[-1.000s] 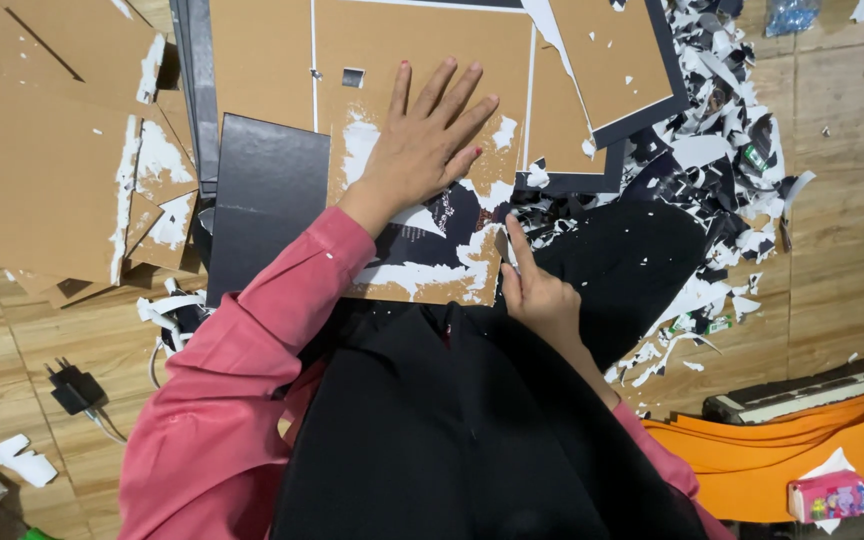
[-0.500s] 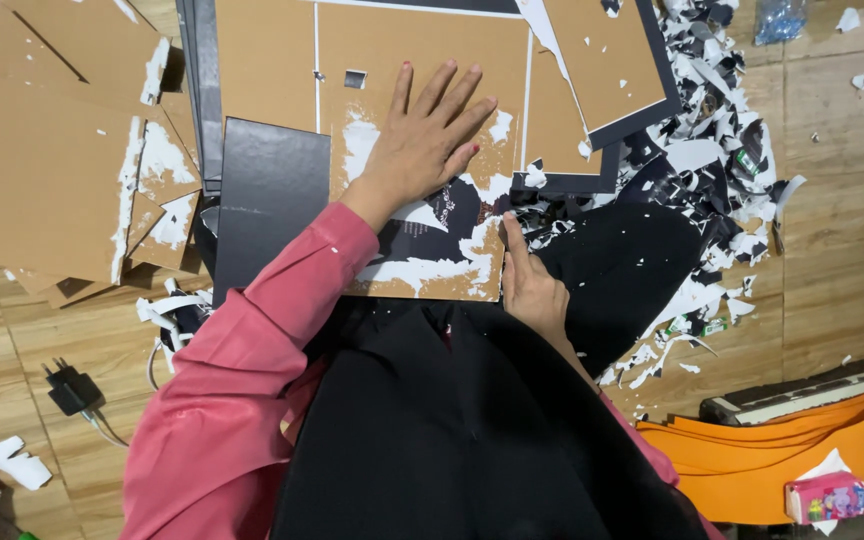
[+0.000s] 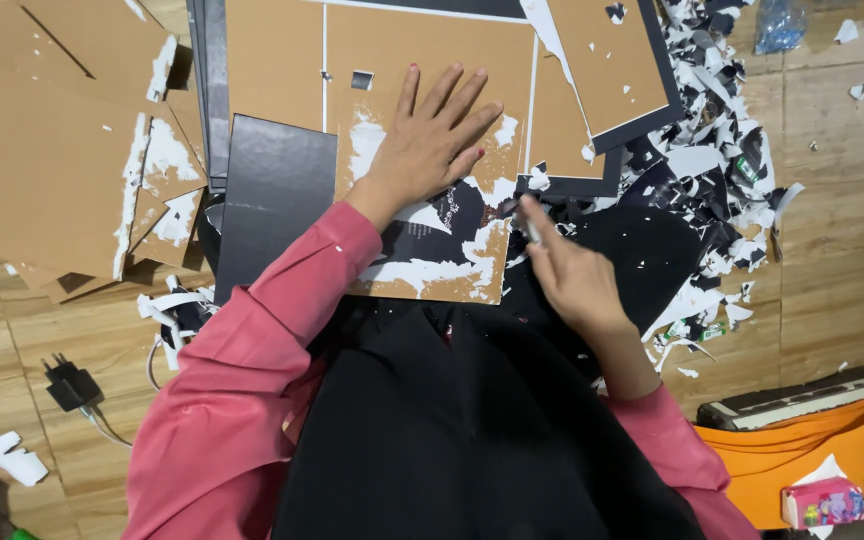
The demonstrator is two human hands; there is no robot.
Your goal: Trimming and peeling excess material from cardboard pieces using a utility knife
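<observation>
Wooden floor, paper scraps; left hand flat, open on cardboard panel

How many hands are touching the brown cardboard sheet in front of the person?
2. The left hand lies flat, fingers spread, on the brown cardboard sheet with torn white paper patches. The right hand is at its lower right edge, seemingly pinching a paper strip. No others visible.

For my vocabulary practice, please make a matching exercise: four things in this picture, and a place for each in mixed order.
1. left hand
2. right hand
3. black plug
4. pink packet

a. bottom right corner
b. flat on the brown cardboard sheet
c. wooden floor, at left
d. at the sheet's right edge

Pairs: 1-b, 2-d, 3-c, 4-a
</observation>
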